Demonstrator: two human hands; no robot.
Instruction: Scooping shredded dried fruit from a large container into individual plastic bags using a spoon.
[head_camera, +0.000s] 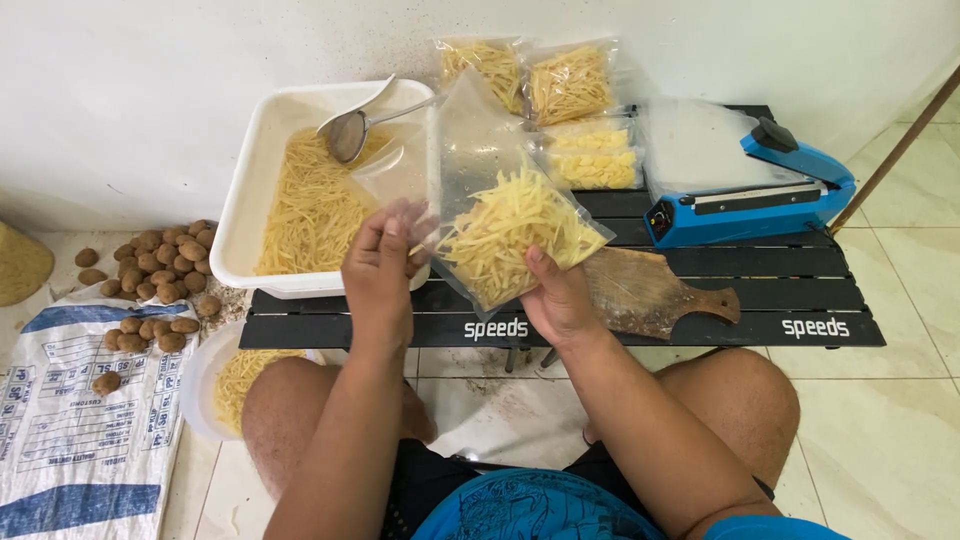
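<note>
I see the black slatted table with the white tub of potato strips on its left side. Clear bag of strips sits above the table's front edge — left hand pinches its side, right hand cups its bottom.

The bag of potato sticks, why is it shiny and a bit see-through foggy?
Head view: soft even light, faint shadows; the clear bag catches pale glare on its upper half; the left hand's fingers look smeared by motion blur; the right hand stays sharp.
</note>
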